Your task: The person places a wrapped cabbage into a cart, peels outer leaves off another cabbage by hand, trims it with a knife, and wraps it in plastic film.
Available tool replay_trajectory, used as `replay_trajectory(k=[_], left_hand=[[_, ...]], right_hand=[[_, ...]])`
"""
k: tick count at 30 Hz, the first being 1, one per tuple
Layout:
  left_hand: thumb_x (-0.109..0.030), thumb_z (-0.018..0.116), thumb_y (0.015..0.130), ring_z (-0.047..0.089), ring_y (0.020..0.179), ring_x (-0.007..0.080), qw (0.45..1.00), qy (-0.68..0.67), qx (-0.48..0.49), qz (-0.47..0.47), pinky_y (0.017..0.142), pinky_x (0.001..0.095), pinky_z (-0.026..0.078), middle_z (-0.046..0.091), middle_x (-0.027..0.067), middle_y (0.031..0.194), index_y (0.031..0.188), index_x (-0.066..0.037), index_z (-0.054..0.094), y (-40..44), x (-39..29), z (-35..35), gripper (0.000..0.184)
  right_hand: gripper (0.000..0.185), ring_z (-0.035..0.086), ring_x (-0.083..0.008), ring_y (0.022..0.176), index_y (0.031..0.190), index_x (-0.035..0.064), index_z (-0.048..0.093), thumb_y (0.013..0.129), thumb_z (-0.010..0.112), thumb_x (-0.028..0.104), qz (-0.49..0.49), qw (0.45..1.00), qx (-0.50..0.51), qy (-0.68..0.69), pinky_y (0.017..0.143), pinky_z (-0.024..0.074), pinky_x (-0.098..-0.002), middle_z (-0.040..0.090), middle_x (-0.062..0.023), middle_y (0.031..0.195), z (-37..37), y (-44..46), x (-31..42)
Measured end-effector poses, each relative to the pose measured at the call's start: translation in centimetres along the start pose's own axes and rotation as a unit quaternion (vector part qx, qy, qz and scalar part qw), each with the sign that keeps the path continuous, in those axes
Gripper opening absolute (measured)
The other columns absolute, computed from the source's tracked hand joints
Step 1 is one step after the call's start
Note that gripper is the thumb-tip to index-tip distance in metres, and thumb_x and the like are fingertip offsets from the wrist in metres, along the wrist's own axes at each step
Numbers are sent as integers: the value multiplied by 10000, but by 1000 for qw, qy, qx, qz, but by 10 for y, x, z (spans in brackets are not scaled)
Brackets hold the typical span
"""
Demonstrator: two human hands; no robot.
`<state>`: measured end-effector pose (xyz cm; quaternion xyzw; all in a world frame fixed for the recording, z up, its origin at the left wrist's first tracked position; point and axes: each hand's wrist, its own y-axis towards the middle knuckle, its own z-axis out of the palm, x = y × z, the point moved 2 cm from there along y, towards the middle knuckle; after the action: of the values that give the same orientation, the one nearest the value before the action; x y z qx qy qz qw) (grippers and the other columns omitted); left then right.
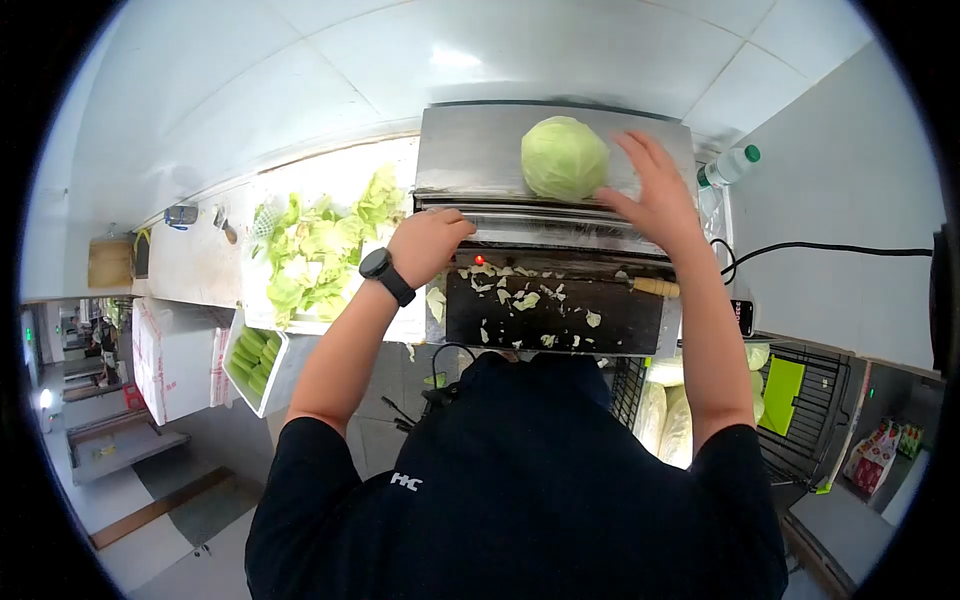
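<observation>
A round pale green cabbage (564, 158) sits on the metal top of a wrapping machine (465, 150). My right hand (655, 195) is just right of it, fingers spread and holding nothing; the thumb tip is close to the cabbage's lower right side. At the machine's left end, my left hand (430, 243) has its fingers curled at the edge of the clear film (560, 228); whether they pinch the film is hidden. Cabbage scraps lie over the dark plate (550, 325) nearest me, where a small red light (480, 260) glows. A wooden-handled tool (653, 287) rests at its right side.
Loose outer leaves (315, 250) are heaped on the white board at left. Below it stands a white box (285, 375) of green vegetables. A green-capped bottle (730, 165) and a black cable (830, 245) are at right. A black basket (815, 385) holds wrapped vegetables (665, 410).
</observation>
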<state>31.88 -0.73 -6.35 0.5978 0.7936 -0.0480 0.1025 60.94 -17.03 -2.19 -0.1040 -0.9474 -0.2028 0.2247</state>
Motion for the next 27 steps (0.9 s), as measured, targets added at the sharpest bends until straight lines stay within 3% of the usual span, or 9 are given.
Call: replay_trajectory(k=[1, 4, 7, 18, 20, 22, 23, 25, 27], left_hand=[[-82, 582, 848, 637, 952, 303, 1000, 21, 8, 7, 792, 412, 534, 659, 76, 986, 1003, -87, 674, 1, 0, 1, 181], [-71, 589, 831, 640, 956, 297, 999, 45, 3, -27, 791, 414, 534, 664, 73, 983, 1013, -99, 675, 2, -3, -7, 203], [-66, 585, 846, 648, 933, 294, 997, 63, -22, -45, 779, 412, 536, 666, 66, 976, 1012, -102, 666, -2, 2, -10, 189], [-56, 597, 829, 644, 955, 297, 997, 20, -29, -74, 777, 419, 537, 662, 72, 989, 1019, -110, 661, -5, 5, -3, 207], [-52, 601, 812, 641, 957, 289, 998, 28, 19, -57, 771, 416, 538, 653, 73, 966, 976, -111, 667, 1, 6, -2, 187], [-58, 596, 810, 640, 953, 290, 997, 41, 40, -43, 764, 418, 538, 647, 74, 951, 950, -113, 671, 5, 6, -5, 168], [-64, 590, 809, 640, 950, 290, 996, 51, 61, -32, 756, 419, 537, 641, 75, 936, 924, -114, 674, 6, 5, -5, 151], [-76, 582, 816, 641, 940, 292, 994, 70, 73, -30, 753, 420, 536, 638, 76, 924, 904, -113, 674, 8, 7, -4, 132], [-88, 575, 823, 642, 931, 293, 992, 89, 85, -26, 750, 421, 535, 635, 76, 911, 883, -112, 674, 10, 9, -4, 118]], right_hand=[[817, 465, -371, 1313, 1448, 198, 442, 733, 828, 285, -8, 1000, 3, -8, 1045, 448, -440, 420, -149, 1489, 7, 14, 11], [938, 463, -382, 1318, 1472, 231, 403, 660, 867, 311, -16, 996, 84, -3, 1064, 441, -453, 390, -172, 1506, 34, 44, 16], [939, 473, -395, 1303, 1456, 228, 426, 629, 865, 302, -20, 988, 156, 5, 1060, 443, -455, 399, -195, 1491, 42, 52, 13], [923, 494, -396, 1282, 1443, 208, 439, 617, 847, 259, -66, 987, 144, -10, 1039, 462, -446, 422, -185, 1474, 33, 50, -3], [909, 492, -395, 1288, 1447, 210, 433, 638, 844, 249, -60, 986, 157, -7, 1042, 460, -454, 416, -174, 1484, 24, 48, 1], [766, 550, -359, 1213, 1402, 180, 482, 715, 819, 212, -62, 998, 18, -4, 996, 483, -429, 476, -144, 1434, 11, 43, 5], [766, 550, -359, 1213, 1402, 180, 482, 715, 819, 212, -61, 998, 18, -3, 996, 483, -429, 476, -144, 1434, 3, 38, 3], [512, 596, -331, 1128, 1256, 135, 595, 788, 784, 220, -40, 997, -51, 48, 908, 505, -411, 615, -131, 1223, -21, 23, -11], [409, 617, -308, 1030, 1172, 100, 622, 803, 768, 199, 16, 999, -13, 51, 834, 507, -393, 635, -118, 1112, -40, 3, -13]])
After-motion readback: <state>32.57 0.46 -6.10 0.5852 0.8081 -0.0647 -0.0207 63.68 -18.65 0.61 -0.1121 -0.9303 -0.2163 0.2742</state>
